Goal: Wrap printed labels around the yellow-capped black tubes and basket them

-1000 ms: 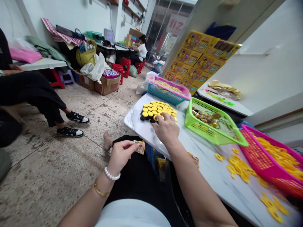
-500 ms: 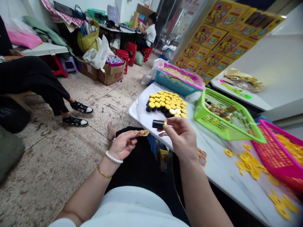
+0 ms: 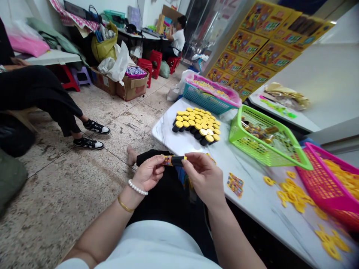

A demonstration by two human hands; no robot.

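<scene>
Right hand (image 3: 206, 175) just brought its pinched black tube (image 3: 177, 161) to left hand (image 3: 148, 173), gripping a printed sleeve (image 3: 167, 160), so they kinda lined up.

At centre the tube (image 3: 176, 161) looks smooth plastic, at right the tabletop (image 3: 254, 198) glossy, at left the floor (image 3: 70, 194) rough.

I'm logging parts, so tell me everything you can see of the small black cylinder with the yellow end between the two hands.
The small black cylinder with a yellow end looks smooth, like plastic. It is held roughly level in mid-air, its yellow end pinched by the right hand. Its other end meets the yellow printed wrapper held by the left hand; how far inside is unclear.
</scene>
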